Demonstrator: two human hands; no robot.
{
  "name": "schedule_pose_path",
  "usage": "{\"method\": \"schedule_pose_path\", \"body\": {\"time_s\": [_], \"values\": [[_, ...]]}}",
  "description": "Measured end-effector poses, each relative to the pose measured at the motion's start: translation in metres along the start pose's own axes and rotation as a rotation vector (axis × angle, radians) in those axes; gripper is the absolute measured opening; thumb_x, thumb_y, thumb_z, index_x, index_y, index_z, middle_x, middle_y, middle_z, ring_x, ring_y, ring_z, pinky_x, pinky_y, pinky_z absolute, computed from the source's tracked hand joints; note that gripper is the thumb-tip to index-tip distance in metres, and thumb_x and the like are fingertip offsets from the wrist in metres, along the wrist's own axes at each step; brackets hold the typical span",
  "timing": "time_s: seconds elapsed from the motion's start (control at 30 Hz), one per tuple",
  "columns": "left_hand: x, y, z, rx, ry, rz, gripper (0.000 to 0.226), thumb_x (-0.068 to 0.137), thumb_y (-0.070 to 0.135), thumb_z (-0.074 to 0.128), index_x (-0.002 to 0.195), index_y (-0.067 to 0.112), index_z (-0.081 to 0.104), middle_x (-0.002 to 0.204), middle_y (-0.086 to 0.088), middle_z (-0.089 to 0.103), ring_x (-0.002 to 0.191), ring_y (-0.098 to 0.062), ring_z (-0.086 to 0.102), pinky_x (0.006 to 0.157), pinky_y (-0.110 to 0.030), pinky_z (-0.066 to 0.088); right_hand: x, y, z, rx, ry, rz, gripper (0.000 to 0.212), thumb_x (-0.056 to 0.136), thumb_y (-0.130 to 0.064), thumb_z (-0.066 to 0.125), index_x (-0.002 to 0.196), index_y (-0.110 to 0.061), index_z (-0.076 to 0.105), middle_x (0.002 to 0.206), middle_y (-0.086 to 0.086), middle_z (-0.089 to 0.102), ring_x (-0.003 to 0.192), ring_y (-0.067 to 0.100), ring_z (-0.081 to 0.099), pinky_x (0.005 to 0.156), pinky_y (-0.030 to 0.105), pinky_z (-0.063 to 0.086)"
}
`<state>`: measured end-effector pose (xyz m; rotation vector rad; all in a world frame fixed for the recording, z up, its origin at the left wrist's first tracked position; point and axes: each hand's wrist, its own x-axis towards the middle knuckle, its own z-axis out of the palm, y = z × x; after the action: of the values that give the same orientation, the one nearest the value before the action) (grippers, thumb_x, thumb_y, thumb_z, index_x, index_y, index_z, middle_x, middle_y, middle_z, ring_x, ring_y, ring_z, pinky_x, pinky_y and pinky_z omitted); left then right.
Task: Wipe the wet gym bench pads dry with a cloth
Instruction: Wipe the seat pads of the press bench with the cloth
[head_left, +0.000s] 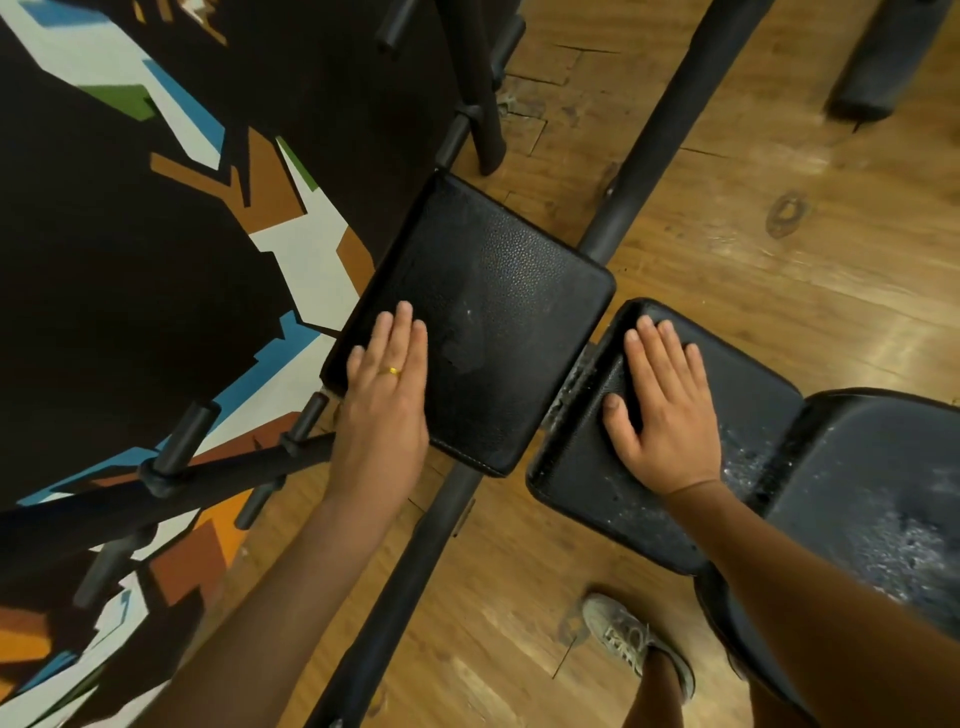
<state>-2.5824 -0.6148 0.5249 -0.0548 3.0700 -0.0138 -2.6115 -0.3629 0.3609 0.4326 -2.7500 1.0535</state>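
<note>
Three black padded bench sections show. My left hand (387, 384), with a gold ring, lies flat with straight fingers on the near left edge of the square pad (498, 291), which has a dull damp patch in its middle. My right hand (667, 410) rests flat, fingers spread, on the middle seat pad (737, 374). Water droplets glisten on that pad beside my wrist and across the long pad (883, 499) at the right. No cloth is visible in either hand.
A black steel frame bar (639, 166) runs diagonally under the pads over a wooden floor (779, 260). A rack with black pegs (187, 441) stands at the left against a painted wall. My shoe (628, 639) is below the seat pad.
</note>
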Motion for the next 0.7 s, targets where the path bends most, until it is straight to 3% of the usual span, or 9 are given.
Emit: {"method": "schedule_pose_path", "body": {"time_s": [0.13, 0.23, 0.33, 0.47, 0.6, 0.7], "values": [[-0.018, 0.041, 0.023, -0.033, 0.048, -0.033, 0.083, 0.087, -0.005, 0.064, 0.158, 0.008, 0.023, 0.168, -0.01, 0.013, 0.155, -0.025, 0.009, 0.122, -0.047, 0.013, 0.0, -0.001, 0.001, -0.006, -0.01, 0.008, 0.064, 0.101, -0.038, 0.039, 0.156, -0.004, 0.032, 0.166, 0.011, 0.023, 0.156, 0.027, 0.013, 0.126, 0.049, 0.011], [-0.035, 0.06, 0.04, -0.014, -0.006, 0.119, 0.09, 0.079, -0.006, 0.072, 0.157, 0.006, 0.027, 0.167, -0.012, 0.019, 0.154, -0.027, 0.015, 0.121, -0.045, 0.018, -0.001, 0.0, 0.002, -0.011, -0.011, 0.012, 0.064, 0.102, -0.038, 0.039, 0.156, -0.004, 0.032, 0.166, 0.011, 0.023, 0.156, 0.027, 0.013, 0.126, 0.051, 0.012], [-0.026, 0.035, 0.03, 0.045, -0.03, 0.244, 0.09, 0.079, -0.012, 0.067, 0.157, 0.007, 0.026, 0.167, -0.01, 0.017, 0.154, -0.026, 0.015, 0.121, -0.044, 0.019, -0.001, 0.001, 0.002, -0.007, -0.006, 0.006, 0.064, 0.102, -0.037, 0.038, 0.156, -0.004, 0.031, 0.166, 0.011, 0.022, 0.156, 0.027, 0.012, 0.126, 0.051, 0.012], [-0.012, -0.001, 0.01, 0.033, -0.012, 0.123, 0.086, 0.085, -0.01, 0.063, 0.158, 0.008, 0.022, 0.168, -0.008, 0.012, 0.154, -0.023, 0.005, 0.12, -0.046, 0.022, -0.002, 0.001, 0.003, -0.005, -0.002, 0.001, 0.064, 0.101, -0.035, 0.038, 0.156, -0.003, 0.032, 0.165, 0.013, 0.022, 0.156, 0.028, 0.012, 0.126, 0.052, 0.012], [-0.017, 0.022, 0.024, 0.011, -0.057, 0.272, 0.086, 0.084, -0.013, 0.061, 0.158, 0.008, 0.023, 0.169, -0.008, 0.013, 0.156, -0.024, 0.006, 0.124, -0.044, 0.011, -0.002, 0.002, 0.002, -0.004, -0.001, -0.001, 0.063, 0.102, -0.034, 0.038, 0.156, -0.003, 0.031, 0.166, 0.013, 0.022, 0.156, 0.028, 0.012, 0.125, 0.053, 0.012], [-0.016, 0.036, 0.033, -0.008, -0.041, 0.277, 0.08, 0.087, -0.007, 0.062, 0.158, 0.008, 0.028, 0.168, -0.007, 0.016, 0.156, -0.024, 0.01, 0.125, -0.041, 0.01, -0.002, 0.001, 0.003, -0.007, -0.002, 0.003, 0.063, 0.102, -0.034, 0.038, 0.156, -0.004, 0.031, 0.166, 0.012, 0.021, 0.156, 0.028, 0.012, 0.125, 0.053, 0.012]]}}
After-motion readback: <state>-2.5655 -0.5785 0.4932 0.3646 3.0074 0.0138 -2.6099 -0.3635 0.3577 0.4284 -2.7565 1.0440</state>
